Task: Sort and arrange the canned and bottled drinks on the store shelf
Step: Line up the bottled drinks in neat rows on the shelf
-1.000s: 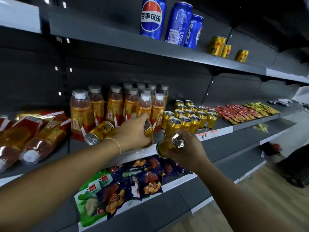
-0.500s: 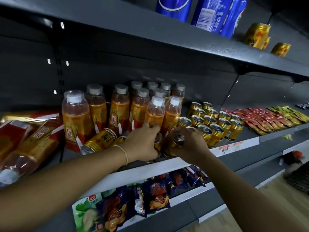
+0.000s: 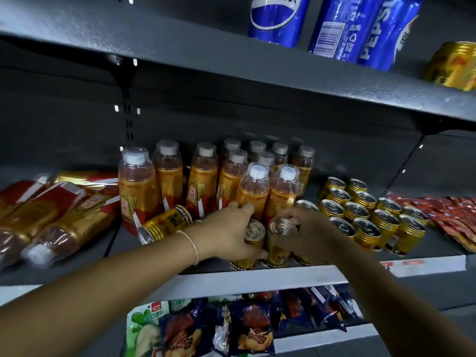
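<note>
My left hand [image 3: 226, 234] grips a gold can [image 3: 251, 244] that stands upright near the front edge of the middle shelf [image 3: 257, 278]. Right beside it my right hand [image 3: 307, 234] holds a second upright gold can [image 3: 279, 242]. The two cans touch. Behind them stand several orange drink bottles [image 3: 253, 194] with white caps. One gold can [image 3: 164, 224] lies on its side left of my left hand. A block of upright gold cans [image 3: 360, 215] stands to the right.
Orange bottles [image 3: 64, 220] lie flat at the shelf's left end. Red packets [image 3: 448, 215] fill the right end. Blue Pepsi cans [image 3: 347, 27] and a gold can [image 3: 453, 65] sit on the upper shelf. Snack bags [image 3: 231, 328] lie on the lower shelf.
Both hands have moved forward and down, and the two cans they carried tilted now stand upright side by side on the shelf's front. The camera came closer to the shelf.
</note>
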The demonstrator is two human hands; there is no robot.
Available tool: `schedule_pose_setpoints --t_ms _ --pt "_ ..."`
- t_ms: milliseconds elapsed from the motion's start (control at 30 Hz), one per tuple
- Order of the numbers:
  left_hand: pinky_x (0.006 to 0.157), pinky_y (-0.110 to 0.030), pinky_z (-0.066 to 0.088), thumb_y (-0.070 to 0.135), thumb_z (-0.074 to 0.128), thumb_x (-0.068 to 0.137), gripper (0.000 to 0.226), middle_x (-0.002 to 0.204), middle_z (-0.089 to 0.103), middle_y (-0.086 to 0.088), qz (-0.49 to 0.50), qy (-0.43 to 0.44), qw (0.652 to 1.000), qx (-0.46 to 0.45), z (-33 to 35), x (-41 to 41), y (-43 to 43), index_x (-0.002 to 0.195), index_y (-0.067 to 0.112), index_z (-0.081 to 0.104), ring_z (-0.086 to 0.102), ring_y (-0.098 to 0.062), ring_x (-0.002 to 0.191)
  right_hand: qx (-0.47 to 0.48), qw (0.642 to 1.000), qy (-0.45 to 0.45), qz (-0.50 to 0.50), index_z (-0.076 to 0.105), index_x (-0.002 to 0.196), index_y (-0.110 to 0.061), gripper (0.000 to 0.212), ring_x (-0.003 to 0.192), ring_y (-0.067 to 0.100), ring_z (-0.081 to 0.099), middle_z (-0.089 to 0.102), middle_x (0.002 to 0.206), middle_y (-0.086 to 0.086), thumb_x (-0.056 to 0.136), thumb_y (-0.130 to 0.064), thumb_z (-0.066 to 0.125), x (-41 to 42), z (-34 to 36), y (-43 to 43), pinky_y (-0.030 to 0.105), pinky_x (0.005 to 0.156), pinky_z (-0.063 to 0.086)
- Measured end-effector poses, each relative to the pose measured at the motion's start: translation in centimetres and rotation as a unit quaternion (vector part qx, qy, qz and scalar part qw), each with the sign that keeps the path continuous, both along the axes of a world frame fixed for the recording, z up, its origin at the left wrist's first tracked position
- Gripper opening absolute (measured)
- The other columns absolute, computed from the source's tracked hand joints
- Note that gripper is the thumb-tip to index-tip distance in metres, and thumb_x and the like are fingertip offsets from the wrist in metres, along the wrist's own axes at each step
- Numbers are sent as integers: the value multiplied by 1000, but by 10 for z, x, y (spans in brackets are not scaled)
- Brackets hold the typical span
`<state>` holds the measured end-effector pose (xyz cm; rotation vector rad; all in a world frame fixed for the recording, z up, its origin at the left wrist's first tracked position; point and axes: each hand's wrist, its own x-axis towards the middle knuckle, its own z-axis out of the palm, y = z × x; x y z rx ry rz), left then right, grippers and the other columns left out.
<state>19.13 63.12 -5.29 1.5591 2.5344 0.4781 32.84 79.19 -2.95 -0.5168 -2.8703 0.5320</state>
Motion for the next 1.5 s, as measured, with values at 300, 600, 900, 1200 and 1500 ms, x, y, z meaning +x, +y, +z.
schedule_pose_setpoints --t_ms 300,600,900,1200,1500 --pt "80 -41 53 49 61 86 67 131 42 -14 121 127 974 143 59 -4 34 140 26 28 61 -32 99 -100 966 205 -121 55 107 -28 51 85 6 62 64 96 -13 69 -48 84 -23 20 50 21 64 47" --pt "63 -25 43 43 70 72 83 118 50 -6 164 117 975 96 48 -4 52 142 31 27 59 -26 97 -125 984 128 7 46 136 -18 88 109 21 62 63 121 1 61 -34 89 -65 28 62 36 92 53" --pt "65 -34 54 43 83 66 78 83 59 7 185 90 970 133 54 6 35 127 23 38 59 -15 77 -145 985 80 38 49 124 -31 80 88 16 63 60 111 -6 58 -26 93 -61 30 46 34 52 60" --pt "64 -31 50 40 82 71 78 89 63 -1 166 136 958 190 79 19 6 129 28 31 60 -18 81 -99 978 179 41 53 117 -30 72 92 14 64 64 99 -13 57 -28 93 -40 48 22 25 67 50" --pt "71 -35 55 35 81 72 77 122 53 -3 158 181 920 311 103 37 -82 130 37 30 63 -18 77 12 948 305 92 42 118 -47 72 98 20 64 65 109 -8 65 -30 88 -13 80 -61 40 84 55"
